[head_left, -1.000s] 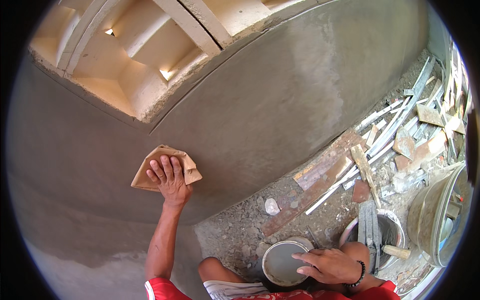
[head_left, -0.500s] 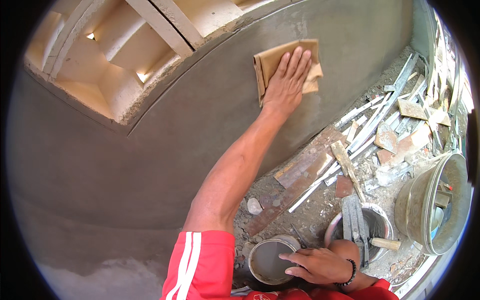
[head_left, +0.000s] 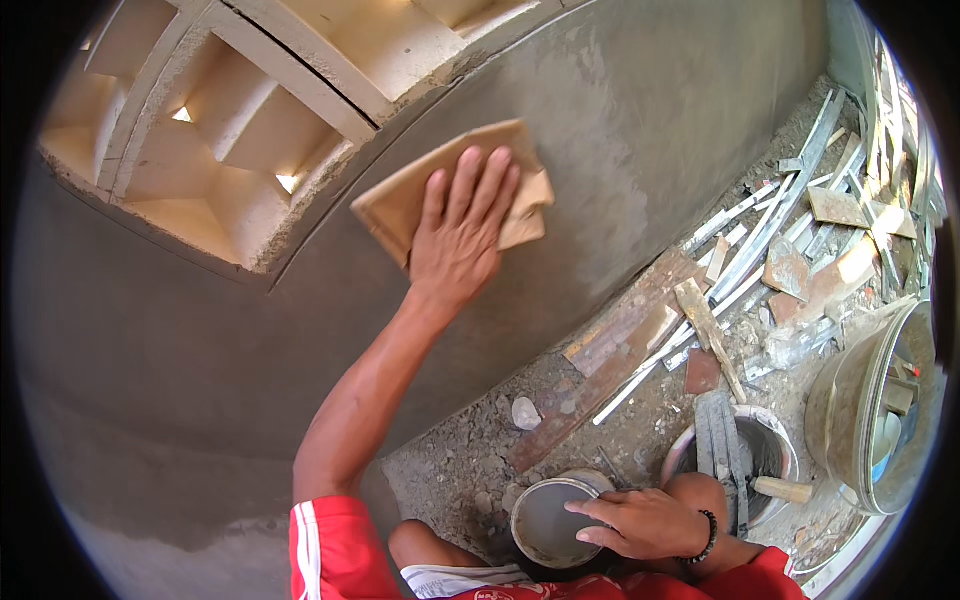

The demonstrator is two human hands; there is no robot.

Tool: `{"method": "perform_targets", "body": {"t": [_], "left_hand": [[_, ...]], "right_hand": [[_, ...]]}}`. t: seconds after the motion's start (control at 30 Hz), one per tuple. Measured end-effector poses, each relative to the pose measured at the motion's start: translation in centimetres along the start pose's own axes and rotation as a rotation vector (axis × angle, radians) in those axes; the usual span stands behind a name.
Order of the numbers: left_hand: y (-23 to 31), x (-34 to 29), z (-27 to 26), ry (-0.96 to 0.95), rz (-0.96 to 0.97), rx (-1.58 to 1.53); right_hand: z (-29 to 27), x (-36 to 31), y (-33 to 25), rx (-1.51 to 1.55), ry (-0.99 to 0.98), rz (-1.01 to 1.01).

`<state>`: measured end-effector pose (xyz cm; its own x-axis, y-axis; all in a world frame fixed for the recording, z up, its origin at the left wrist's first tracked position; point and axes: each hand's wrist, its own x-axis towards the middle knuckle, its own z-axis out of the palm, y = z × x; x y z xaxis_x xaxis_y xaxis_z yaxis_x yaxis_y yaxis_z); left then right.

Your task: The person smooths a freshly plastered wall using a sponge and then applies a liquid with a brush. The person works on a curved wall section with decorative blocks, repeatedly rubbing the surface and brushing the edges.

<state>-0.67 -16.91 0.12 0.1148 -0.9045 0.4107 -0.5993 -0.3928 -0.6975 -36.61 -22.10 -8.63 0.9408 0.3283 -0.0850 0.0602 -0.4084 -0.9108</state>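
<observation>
Your right hand (head_left: 640,522) rests flat on rim of small pot (head_left: 548,522) by your knees, fingers spread, gripping nothing. Keep it there to stay steady. Your left hand (head_left: 462,232) presses brown paper (head_left: 400,205) on wet grey wall (head_left: 640,150), fingers wide and flat. Push soft, keep palm flat, no digging. Half second ago paper was higher, more right; now nearer window (head_left: 240,110).

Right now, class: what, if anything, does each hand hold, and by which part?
The left hand presses a folded brown paper flat against the grey wall, palm on its middle. The right hand rests on the small bucket's rim.
</observation>
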Motion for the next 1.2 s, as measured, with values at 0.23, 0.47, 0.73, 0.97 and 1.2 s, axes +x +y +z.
{"method": "perform_targets", "body": {"t": [0.23,0.47,0.73,0.97,1.2], "left_hand": [[12.8,0.5,8.4,-0.271,0.200,-0.134],[15.1,-17.1,-0.2,-0.560,0.120,-0.789],[4.3,-23.6,-11.9,-0.684,-0.755,-1.949],[4.4,-26.5,-15.2,-0.281,-1.071,-2.676],[6.1,-27.2,-14.7,-0.250,-1.048,-2.830]], "right_hand": [[1.2,-0.6,-1.9,-0.013,-0.001,0.002],[1.2,-2.6,-2.6,-0.065,0.072,-0.007],[3.3,1.2,-5.0,0.085,0.468,-0.023],[5.4,5.2,-4.7,0.538,0.650,-0.038],[7.6,6.3,-6.6,1.246,0.378,-0.103]]}}
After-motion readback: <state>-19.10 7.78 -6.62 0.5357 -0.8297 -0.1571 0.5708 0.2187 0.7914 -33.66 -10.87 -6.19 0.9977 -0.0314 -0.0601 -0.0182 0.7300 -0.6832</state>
